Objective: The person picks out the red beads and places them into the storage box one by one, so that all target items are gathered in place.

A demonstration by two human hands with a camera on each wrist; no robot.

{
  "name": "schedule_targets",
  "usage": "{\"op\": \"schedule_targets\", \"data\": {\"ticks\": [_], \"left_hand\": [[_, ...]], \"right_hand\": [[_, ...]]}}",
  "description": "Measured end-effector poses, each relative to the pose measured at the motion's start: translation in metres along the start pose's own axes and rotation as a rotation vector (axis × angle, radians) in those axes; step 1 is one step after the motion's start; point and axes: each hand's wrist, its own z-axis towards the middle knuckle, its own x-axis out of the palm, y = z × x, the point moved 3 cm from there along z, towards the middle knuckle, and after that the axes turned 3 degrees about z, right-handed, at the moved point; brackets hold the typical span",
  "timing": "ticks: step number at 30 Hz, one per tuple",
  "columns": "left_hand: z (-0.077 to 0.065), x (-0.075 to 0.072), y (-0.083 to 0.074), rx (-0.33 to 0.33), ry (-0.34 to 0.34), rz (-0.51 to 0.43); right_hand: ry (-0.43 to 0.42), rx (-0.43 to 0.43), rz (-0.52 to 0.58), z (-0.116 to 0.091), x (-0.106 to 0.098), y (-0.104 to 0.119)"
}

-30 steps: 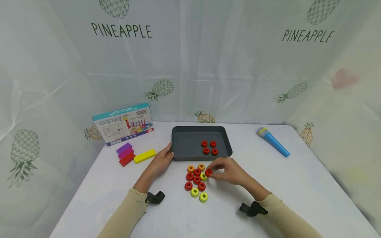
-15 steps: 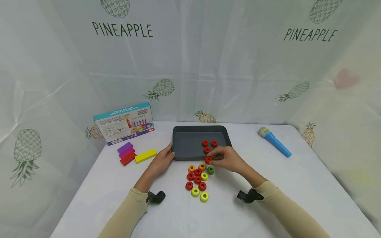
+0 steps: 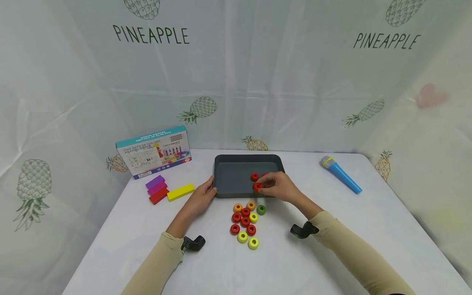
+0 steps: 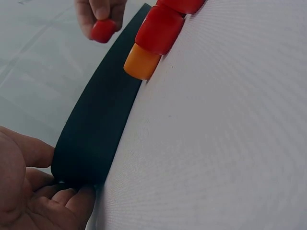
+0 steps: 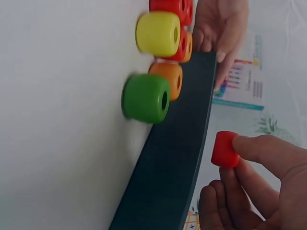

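Note:
My right hand pinches a red bead between thumb and fingers, over the front right part of the dark grey tray. In the right wrist view the pinched red bead is held above the tray's wall. Behind it a red bead lies in the tray; others there are mostly covered by my right hand. At the tray's left front corner, my left hand grips the wall. In front of the tray lie a green bead, orange beads, red beads and yellow beads.
At the left, a yellow block lies beside purple, magenta and red blocks. Behind them leans a printed box. A blue toy microphone lies at the right. A pineapple-print cloth hangs behind the white table.
My right hand has carried the red bead from the loose beads up over the tray's front wall, uncovering the green bead. My left hand has stayed at the tray's corner.

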Motion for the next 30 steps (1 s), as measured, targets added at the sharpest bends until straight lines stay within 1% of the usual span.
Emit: {"op": "schedule_targets", "data": {"ticks": [6,12,15,23,30], "left_hand": [[-0.001,-0.001,-0.001,-0.005,0.007,-0.012],[-0.002,-0.002,-0.001,-0.006,-0.008,-0.016],[-0.002,-0.003,-0.001,-0.008,-0.014,-0.010],[-0.004,-0.001,-0.005,0.002,-0.008,-0.020],[-0.004,0.000,-0.003,0.001,-0.017,-0.019]], "right_hand": [[-0.039,0.028,-0.031,0.015,-0.004,-0.007],[-0.069,0.038,-0.056,0.030,-0.009,-0.014],[-0.079,0.056,-0.066,0.037,-0.011,-0.018],[-0.107,0.107,-0.098,0.048,-0.014,-0.033],[-0.116,0.147,-0.111,0.057,-0.014,-0.042]]}}
